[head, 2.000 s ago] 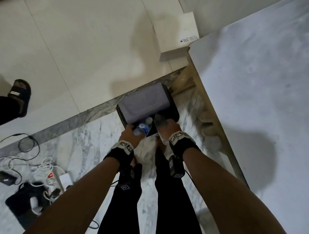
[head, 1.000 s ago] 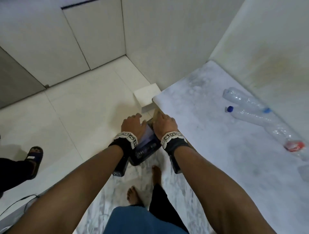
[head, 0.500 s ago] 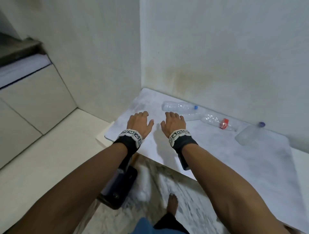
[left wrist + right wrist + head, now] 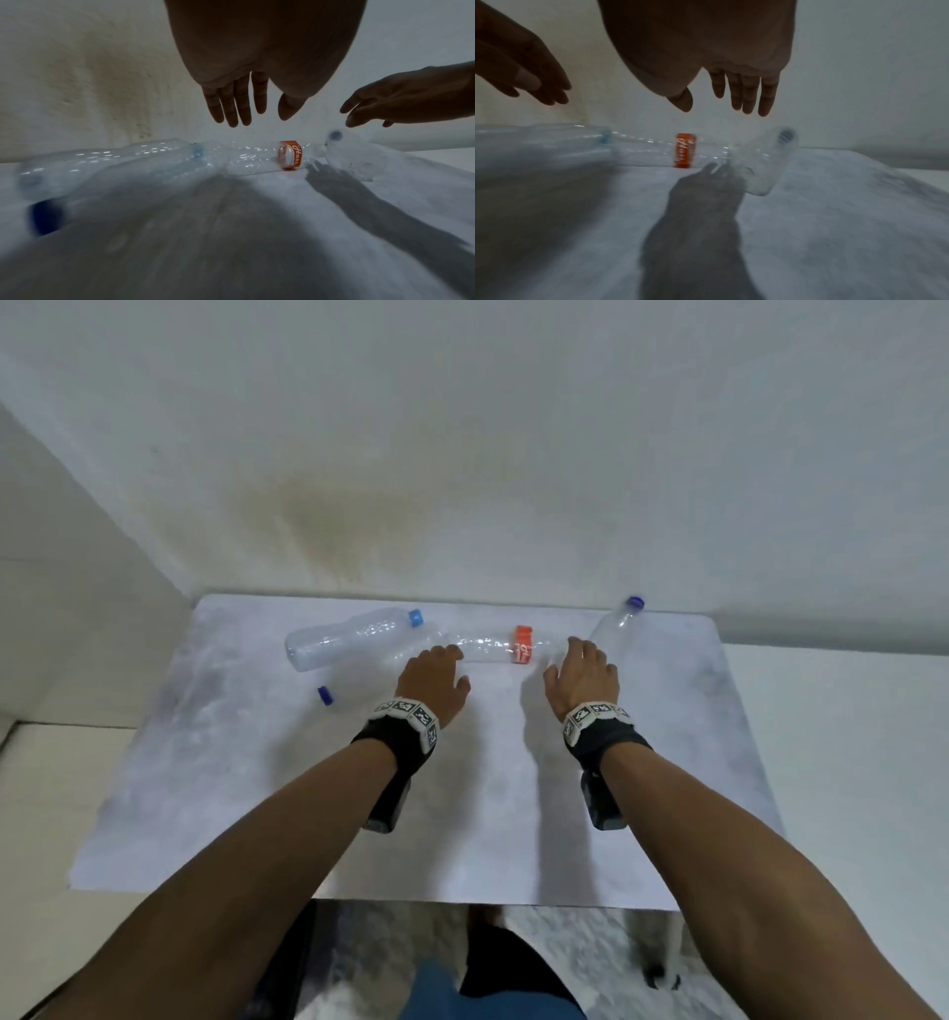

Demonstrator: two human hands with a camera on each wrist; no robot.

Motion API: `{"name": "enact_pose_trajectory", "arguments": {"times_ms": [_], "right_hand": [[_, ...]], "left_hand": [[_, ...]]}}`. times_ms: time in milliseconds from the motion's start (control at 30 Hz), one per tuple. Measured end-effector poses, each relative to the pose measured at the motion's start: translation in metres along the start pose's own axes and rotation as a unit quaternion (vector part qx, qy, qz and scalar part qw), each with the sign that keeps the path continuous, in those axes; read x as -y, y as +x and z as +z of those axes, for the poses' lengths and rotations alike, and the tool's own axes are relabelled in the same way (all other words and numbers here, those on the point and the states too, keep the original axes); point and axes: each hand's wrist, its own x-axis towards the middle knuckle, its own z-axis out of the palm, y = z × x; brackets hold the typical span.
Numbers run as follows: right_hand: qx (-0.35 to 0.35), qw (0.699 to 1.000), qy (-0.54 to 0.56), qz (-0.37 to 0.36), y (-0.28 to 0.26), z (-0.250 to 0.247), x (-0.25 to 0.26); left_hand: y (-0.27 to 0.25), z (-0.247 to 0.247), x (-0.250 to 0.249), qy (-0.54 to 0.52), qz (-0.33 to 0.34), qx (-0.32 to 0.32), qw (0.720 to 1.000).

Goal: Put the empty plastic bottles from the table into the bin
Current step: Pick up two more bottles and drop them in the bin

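Both hands hover over the orange-label bottle [image 4: 506,647] near the tabletop's [image 4: 215,762] far edge, left hand [image 4: 430,681] and right hand [image 4: 580,677] with fingers straight, slightly spread, holding nothing.

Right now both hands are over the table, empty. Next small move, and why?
Probably lower the right hand and curl it round the clear bottle lying just ahead of its fingertips: both hands hover open, holding nothing. The left hand can likewise take the orange-labelled bottle.
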Motion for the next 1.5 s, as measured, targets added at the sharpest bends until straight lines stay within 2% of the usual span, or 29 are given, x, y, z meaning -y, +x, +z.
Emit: {"name": "enact_pose_trajectory", "arguments": {"times_ms": [167, 367, 567, 700, 900, 1100, 1333, 1500], "right_hand": [[0.011, 0.995, 0.033, 0.093, 0.047, 0.003, -0.049], [0.058, 0.973, 0.125, 0.185, 0.078, 0.017, -0.067], [0.088, 0.942, 0.210, 0.246, 0.079, 0.031, -0.074], [0.086, 0.947, 0.185, 0.250, 0.061, 0.032, -0.073], [0.074, 0.953, 0.184, 0.227, 0.036, 0.030, -0.046], [0.078, 0.971, 0.181, 0.138, -0.010, 0.025, 0.021], [0.128, 0.971, 0.202, 0.000, -0.107, 0.036, 0.144], [0.195, 0.949, 0.209, -0.132, -0.196, 0.054, 0.249]], "left_hand": [[0.079, 0.024, -0.032, 0.013, 0.046, 0.023, 0.999], [0.136, 0.052, -0.039, 0.058, 0.064, 0.094, 0.992], [0.136, 0.079, -0.024, 0.122, 0.055, 0.185, 0.974], [0.116, 0.085, -0.020, 0.072, 0.037, 0.211, 0.974], [0.075, 0.072, -0.001, 0.006, 0.000, 0.173, 0.985], [0.009, 0.029, 0.066, -0.064, -0.049, 0.126, 0.989], [-0.148, -0.021, 0.171, -0.130, -0.152, 0.032, 0.979], [-0.284, -0.038, 0.257, -0.164, -0.263, -0.011, 0.951]]}}
